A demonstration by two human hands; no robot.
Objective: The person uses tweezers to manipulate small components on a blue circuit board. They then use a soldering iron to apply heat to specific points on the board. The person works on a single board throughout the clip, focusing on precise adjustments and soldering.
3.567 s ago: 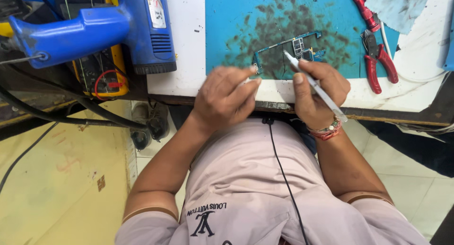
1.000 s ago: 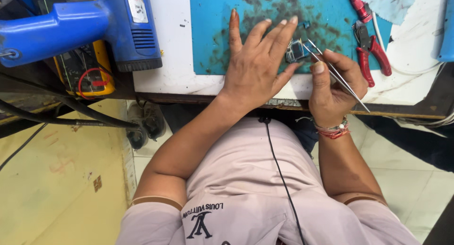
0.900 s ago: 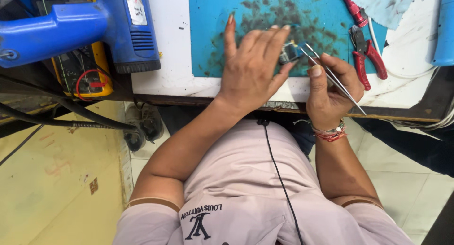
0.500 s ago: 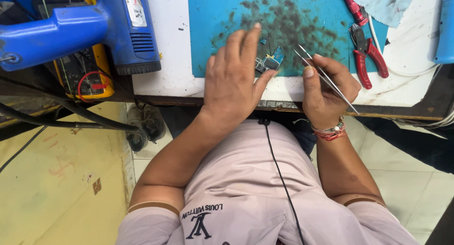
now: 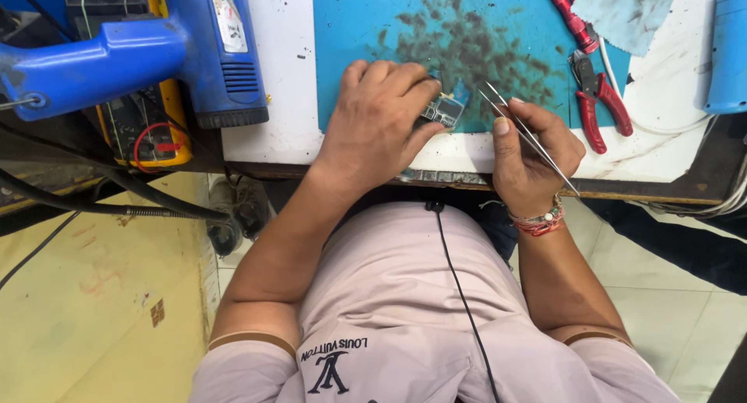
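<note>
Pressing my left hand flat over the small circuit board, fingers curled on it, board peeking out at my fingertips near the front edge of the blue mat. My right hand pinches metal tweezers closed-fisted; tips apart, holding nothing, just right of the board. Red pliers lie toward the mat's right edge.

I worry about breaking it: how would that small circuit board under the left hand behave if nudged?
The small circuit board looks thin and flat, so probably light and unlikely to roll. The left hand pins it; unpinned it might slide on the blue mat. Its tiny parts seem fragile.
</note>
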